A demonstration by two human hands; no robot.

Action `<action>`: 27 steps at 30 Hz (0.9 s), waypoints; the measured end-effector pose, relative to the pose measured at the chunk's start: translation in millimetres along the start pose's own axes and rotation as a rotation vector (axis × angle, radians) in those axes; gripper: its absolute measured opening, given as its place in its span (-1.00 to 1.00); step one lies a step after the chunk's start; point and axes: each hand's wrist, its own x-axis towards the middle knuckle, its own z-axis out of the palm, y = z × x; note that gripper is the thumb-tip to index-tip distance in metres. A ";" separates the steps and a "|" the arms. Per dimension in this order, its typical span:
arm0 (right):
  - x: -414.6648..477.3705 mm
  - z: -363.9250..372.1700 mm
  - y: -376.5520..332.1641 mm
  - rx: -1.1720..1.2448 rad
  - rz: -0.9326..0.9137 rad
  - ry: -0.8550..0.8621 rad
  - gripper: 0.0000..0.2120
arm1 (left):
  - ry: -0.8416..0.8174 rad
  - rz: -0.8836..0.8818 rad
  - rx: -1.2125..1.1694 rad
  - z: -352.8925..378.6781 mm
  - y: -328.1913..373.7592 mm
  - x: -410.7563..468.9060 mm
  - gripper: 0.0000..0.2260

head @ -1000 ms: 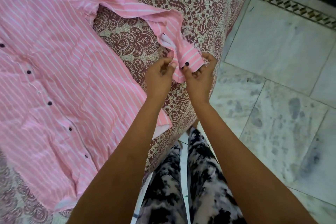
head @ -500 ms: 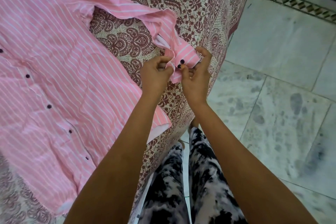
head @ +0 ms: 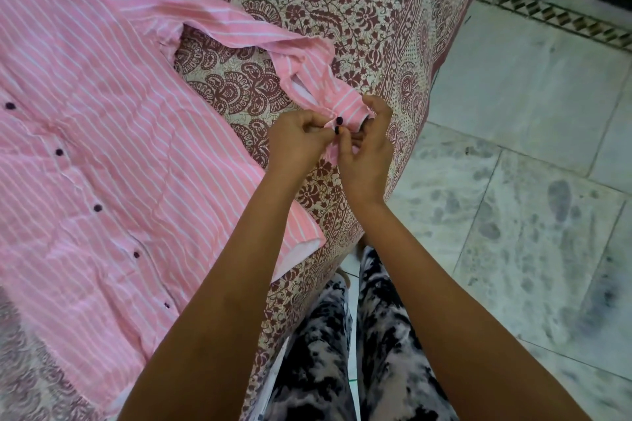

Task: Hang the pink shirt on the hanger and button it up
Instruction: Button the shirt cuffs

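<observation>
With its front placket looking buttoned, the pink white-striped cotton shirt (head: 102, 147) is lying at frame left on the maroon floral bedspread (head: 376, 10), no hanger showing, while the left hand (head: 297, 140) and right hand (head: 367, 154) are both pinching the sleeve cuff (head: 345, 109) at centre, working its dark buttons (head: 339, 120).

One pink striped shirt (head: 113, 154), spread on one maroon-printed bedsheet (head: 359, 10). Five dark buttons down the shirt front: first (head: 10, 106), second (head: 59, 151), third (head: 97, 207), fourth (head: 136, 254), fifth (head: 167, 305). Two more dark buttons at the one cuff (head: 345, 109): upper (head: 339, 120), lower (head: 337, 129). Seven buttons in all. One sleeve (head: 239, 27) in view. Two hands at the cuff: left hand (head: 297, 143), right hand (head: 367, 154). Two legs in black-and-white patterned trousers (head: 342, 352).
</observation>
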 end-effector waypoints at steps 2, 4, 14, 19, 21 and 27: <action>0.5 1.5 -1.6 -0.013 -0.010 0.019 -0.59 | -0.022 -0.023 -0.022 -1.1 1.8 0.7 -0.91; 2.2 2.9 -3.2 -0.018 -0.021 0.030 -0.59 | -0.050 -0.044 -0.061 -3.1 4.3 0.7 -0.86; 2.6 9.0 -10.7 0.199 0.202 0.137 -0.54 | -0.151 -0.256 -0.440 -4.2 5.3 -3.0 -0.77; 6.1 9.0 -5.4 0.292 0.335 0.053 -0.58 | -0.098 -0.200 -0.379 -6.3 -2.4 -0.1 -0.87; 8.0 9.7 -4.4 0.347 0.423 0.054 -0.59 | -0.078 -0.134 -0.297 -6.7 -4.4 1.5 -0.89; 11.7 8.9 -13.7 0.538 0.619 0.043 -0.59 | 0.045 0.142 0.046 -0.4 -7.3 7.3 -0.94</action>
